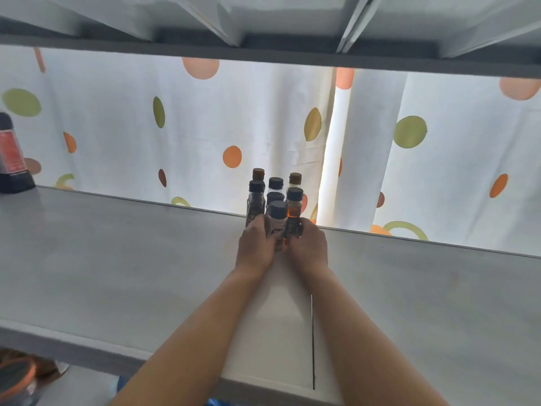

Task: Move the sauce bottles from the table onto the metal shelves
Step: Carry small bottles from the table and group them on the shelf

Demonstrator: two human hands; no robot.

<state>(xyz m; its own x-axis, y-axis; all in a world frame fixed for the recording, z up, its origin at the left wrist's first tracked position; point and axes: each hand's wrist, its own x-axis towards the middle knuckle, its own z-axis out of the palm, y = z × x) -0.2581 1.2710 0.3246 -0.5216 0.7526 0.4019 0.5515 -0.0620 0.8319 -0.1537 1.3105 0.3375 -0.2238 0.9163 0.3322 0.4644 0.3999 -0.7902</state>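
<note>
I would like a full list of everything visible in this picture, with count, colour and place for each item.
sauce bottles: seven visible caps, mostly dark caps, two brownish; clustered at the back middle of the shelf.
large bottle: one, dark with red label; far left on the shelf.
metal shelf: one, grey; across the middle.
upper shelf: one, grey; overhead.
curtain: one, white with orange and green dots; behind the shelf.
left hand: one; holds the cluster's left side.
right hand: one; holds the cluster's right side.

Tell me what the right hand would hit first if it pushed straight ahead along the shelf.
The right hand already touches the amber bottle; pushed on, that bottle would likely meet the brown-capped bottle behind it. Depth unclear.
</note>
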